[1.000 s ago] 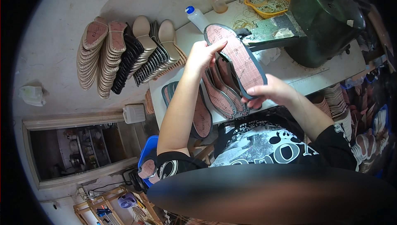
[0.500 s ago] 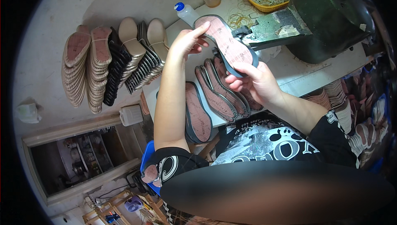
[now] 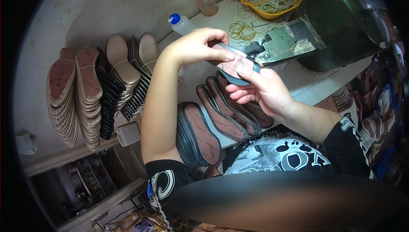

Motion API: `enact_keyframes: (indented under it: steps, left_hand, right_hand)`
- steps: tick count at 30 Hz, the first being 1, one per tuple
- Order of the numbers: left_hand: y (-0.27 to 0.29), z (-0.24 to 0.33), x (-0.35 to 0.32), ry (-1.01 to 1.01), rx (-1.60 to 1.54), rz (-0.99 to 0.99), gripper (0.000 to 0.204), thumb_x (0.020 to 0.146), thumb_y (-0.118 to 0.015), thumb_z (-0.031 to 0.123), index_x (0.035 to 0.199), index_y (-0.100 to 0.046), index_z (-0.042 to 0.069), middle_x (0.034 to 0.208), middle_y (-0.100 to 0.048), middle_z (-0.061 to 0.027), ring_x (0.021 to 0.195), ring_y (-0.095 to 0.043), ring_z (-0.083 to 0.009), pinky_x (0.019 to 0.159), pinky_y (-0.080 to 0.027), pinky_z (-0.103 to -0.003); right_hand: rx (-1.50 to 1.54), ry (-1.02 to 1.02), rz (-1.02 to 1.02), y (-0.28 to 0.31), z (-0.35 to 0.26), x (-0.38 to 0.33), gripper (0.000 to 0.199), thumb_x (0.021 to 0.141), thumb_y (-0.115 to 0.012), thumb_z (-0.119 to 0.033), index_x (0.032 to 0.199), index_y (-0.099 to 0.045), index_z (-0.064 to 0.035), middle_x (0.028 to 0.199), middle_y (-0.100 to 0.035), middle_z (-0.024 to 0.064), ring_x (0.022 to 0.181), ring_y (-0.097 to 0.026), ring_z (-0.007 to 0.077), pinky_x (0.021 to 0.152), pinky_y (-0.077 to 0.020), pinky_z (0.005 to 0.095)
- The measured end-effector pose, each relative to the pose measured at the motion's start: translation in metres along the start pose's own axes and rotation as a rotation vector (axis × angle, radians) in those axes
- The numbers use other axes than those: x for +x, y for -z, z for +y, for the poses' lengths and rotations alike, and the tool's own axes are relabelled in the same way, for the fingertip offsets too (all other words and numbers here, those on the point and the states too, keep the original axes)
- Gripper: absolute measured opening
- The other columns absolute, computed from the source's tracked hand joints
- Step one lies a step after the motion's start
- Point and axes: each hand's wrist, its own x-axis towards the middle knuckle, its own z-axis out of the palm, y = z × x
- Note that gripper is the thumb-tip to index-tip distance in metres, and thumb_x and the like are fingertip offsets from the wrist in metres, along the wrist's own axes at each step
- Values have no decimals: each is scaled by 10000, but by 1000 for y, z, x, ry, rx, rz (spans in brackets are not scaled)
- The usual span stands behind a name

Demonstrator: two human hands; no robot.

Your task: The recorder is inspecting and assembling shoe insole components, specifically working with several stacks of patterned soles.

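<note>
A shoe insole (image 3: 230, 63) with a pink patterned face and a dark rim is in both my hands, just in front of the green machine arm (image 3: 289, 42). My left hand (image 3: 200, 46) grips its far end, thumb pressed on the pink face and fingers curled round the edge. At the near end, my right hand (image 3: 266, 89) pinches it with the thumb on top. The insole looks bent or tilted, so its full length is hidden. Below my hands, a stack of dark-rimmed insoles (image 3: 203, 134) and more pink insoles (image 3: 226, 117) lie on the white table.
Bundled insoles (image 3: 61, 83) stand along the wall at left. Behind my hands are a blue-capped bottle (image 3: 181, 24), a red-tipped bottle (image 3: 207, 6), loose rubber bands (image 3: 242, 31) and a yellow basket (image 3: 272, 12) of bands. The bulky green machine body (image 3: 341, 23) stands at right.
My left hand has turned over the far end of the insole and closed round it, covering more of it. The insole now appears shorter and tilted. The whole view has shifted.
</note>
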Motion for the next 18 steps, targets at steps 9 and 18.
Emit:
enact_keyframes:
  steps: [9, 18]
  left_hand:
    - [-37, 4, -34, 64, -14, 123, 227, 908, -631, 232, 862, -546, 26, 740, -502, 44, 679, -425, -38, 582, -393, -214]
    - [-61, 10, -39, 250, 77, 250, 282, 917, -607, 280, 797, -593, 25, 677, -528, 55, 600, -426, -23, 510, -372, -221]
  right_hand:
    - [-105, -75, -34, 6, -18, -4, 449, 927, -564, -406, 1056, -619, 21, 884, -678, 129, 726, -678, 150, 640, -566, 238]
    - [-140, -95, -55, 8, -24, -4, 383, 915, -575, -389, 1050, -621, -34, 890, -683, 94, 721, -682, 136, 593, -547, 212]
